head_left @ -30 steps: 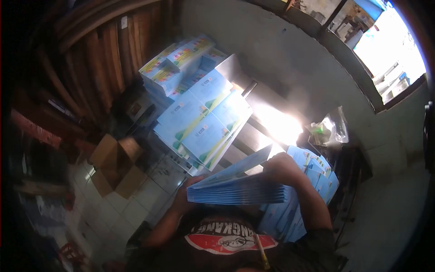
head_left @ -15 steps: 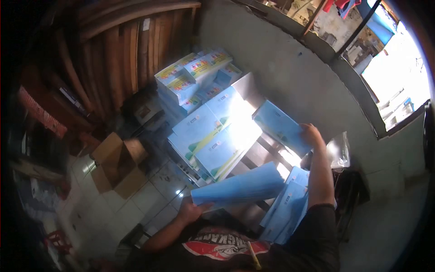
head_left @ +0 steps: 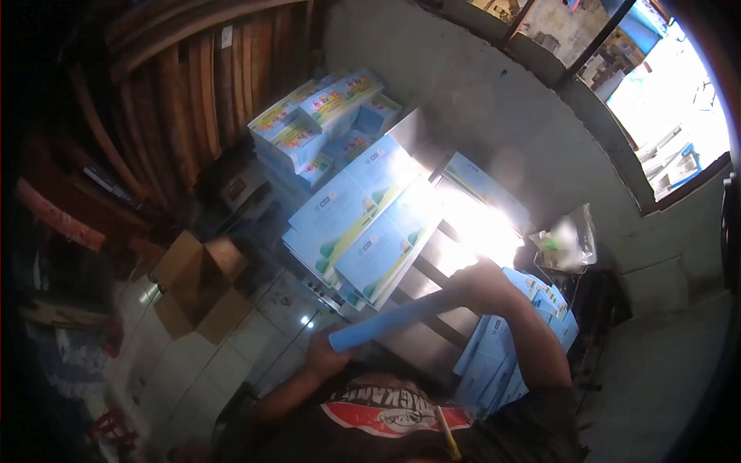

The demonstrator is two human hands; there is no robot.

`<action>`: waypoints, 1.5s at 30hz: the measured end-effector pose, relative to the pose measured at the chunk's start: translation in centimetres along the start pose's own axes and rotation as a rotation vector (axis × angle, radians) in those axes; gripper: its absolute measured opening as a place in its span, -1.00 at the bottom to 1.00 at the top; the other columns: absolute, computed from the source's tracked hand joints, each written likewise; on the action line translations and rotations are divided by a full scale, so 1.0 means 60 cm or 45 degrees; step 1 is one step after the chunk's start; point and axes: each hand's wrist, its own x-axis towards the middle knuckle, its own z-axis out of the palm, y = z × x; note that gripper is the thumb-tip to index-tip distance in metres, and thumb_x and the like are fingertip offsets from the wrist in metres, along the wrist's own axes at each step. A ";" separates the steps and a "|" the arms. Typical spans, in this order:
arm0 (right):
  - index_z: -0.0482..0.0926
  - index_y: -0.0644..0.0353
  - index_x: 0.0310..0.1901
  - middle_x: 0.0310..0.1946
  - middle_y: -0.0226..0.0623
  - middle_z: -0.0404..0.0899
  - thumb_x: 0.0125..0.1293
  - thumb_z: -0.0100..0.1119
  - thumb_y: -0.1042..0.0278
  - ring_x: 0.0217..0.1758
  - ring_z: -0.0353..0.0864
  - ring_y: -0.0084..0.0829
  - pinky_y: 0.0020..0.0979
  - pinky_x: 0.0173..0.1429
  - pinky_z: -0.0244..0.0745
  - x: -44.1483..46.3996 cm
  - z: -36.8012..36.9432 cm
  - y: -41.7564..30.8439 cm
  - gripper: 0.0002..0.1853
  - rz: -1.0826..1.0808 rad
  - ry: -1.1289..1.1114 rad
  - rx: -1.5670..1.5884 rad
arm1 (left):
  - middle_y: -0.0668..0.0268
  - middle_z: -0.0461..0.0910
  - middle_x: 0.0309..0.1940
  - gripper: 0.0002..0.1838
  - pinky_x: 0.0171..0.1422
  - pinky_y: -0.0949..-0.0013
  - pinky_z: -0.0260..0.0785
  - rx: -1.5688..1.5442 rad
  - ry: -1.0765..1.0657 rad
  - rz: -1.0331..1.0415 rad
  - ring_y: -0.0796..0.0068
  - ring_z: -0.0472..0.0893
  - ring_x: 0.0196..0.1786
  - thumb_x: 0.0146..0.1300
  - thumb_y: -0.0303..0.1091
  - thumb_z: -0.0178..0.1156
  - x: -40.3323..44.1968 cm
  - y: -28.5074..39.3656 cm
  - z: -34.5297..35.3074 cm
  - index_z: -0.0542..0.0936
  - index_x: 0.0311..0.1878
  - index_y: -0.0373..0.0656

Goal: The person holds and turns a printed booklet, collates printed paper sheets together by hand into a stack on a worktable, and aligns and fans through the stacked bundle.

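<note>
- Brought right hand (head_left: 478, 282) back since the earlier frame from blue sheet (head_left: 488, 187) at two o'clock to blue bundle (head_left: 390, 325) at six.
- Clasping the bundle's eight-o'clock end in left hand (head_left: 326, 356); cannot tell right hand's grip, with fingers hidden.
- Reading "NGKANG" on shirt (head_left: 394, 409) at six, partly lost in folds.
- Showing print too small to read on stacks (head_left: 338, 99) at eleven.

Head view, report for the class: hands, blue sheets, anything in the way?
Left hand gripping one end of blue sheets; right hand at other end, grip unclear. Sheets show as narrow strip. Glare on table; no obstruction visible between hands.
</note>
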 end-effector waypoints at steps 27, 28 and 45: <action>0.63 0.05 -0.19 -0.10 -0.37 0.60 0.01 0.18 0.58 0.29 0.44 -0.28 0.33 0.56 -0.21 0.132 0.022 0.033 -0.71 0.098 0.547 -0.231 | -0.03 0.54 0.16 -0.29 0.25 0.00 0.38 1.141 -0.116 -0.282 -0.05 0.53 0.21 0.09 0.08 0.41 0.371 0.119 -0.141 0.49 0.18 -0.22; 0.64 0.04 -0.18 -0.08 -0.38 0.61 0.02 0.19 0.57 0.30 0.44 -0.28 0.33 0.56 -0.20 0.140 0.012 0.016 -0.70 0.100 0.572 -0.293 | -0.03 0.54 0.16 -0.29 0.25 0.00 0.38 1.156 -0.126 -0.261 -0.05 0.53 0.21 0.09 0.08 0.41 0.380 0.115 -0.142 0.49 0.18 -0.22; 0.25 0.24 0.40 0.42 0.05 0.18 0.31 0.16 -0.18 0.51 0.10 -0.01 0.03 0.48 -0.01 0.185 0.255 -0.055 -0.20 0.976 1.165 0.567 | 0.07 0.67 -0.04 -0.64 0.04 -0.04 0.45 1.273 0.131 -0.065 -0.09 0.64 -0.01 0.28 -0.14 0.26 0.389 0.155 -0.173 0.55 0.03 -0.15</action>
